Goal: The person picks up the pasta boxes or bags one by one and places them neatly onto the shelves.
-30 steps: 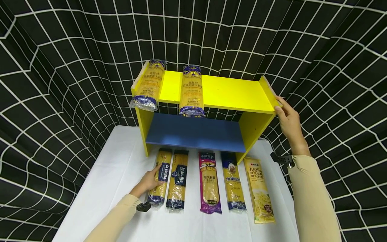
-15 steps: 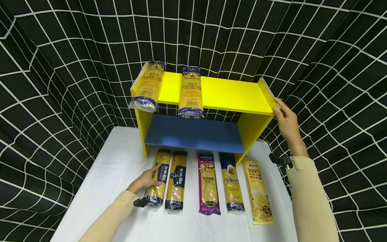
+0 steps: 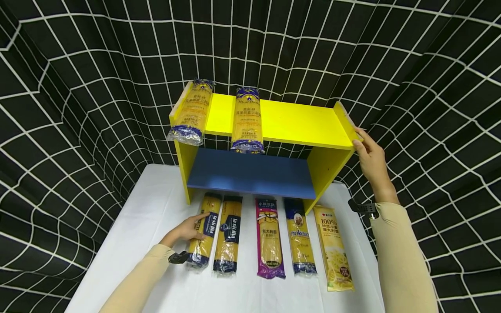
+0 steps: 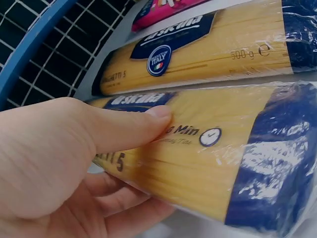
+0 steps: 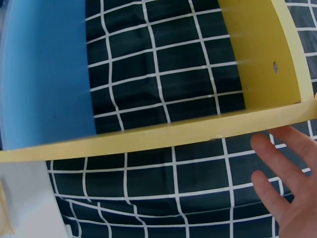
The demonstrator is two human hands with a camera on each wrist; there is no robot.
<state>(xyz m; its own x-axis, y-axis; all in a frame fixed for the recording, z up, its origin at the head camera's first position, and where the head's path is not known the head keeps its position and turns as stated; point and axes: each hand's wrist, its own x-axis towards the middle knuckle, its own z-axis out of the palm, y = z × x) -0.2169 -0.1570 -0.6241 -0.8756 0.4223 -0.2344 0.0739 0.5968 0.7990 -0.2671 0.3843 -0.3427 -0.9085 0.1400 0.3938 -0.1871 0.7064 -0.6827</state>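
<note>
My left hand [image 3: 185, 230] grips the leftmost pack of spaghetti [image 4: 198, 163], a clear bag with dark blue ends and a "la sicilia" label. The thumb lies over its top and the fingers curl against its side in the left wrist view. Beside it lies a matching spaghetti pack [image 3: 228, 234]. At the upper front corner of the yellow and blue shelf [image 3: 301, 124], my right hand [image 3: 372, 161] holds the right side panel. Its thumb is at the panel's edge, mostly out of the right wrist view, where the other fingers spread along the outside.
Two blue-ended spaghetti packs, one left [image 3: 192, 113] and one central [image 3: 248, 121], lie on the upper yellow board. On the white table [image 3: 156, 195] also lie a purple pasta pack [image 3: 271, 239], an "ankara" pack [image 3: 300, 239] and a cream noodle pack [image 3: 334, 248]. Black gridded cloth surrounds everything.
The left hand has shifted slightly left, and the pack in its grip has moved a little left with it. The right hand stays on the shelf panel.
</note>
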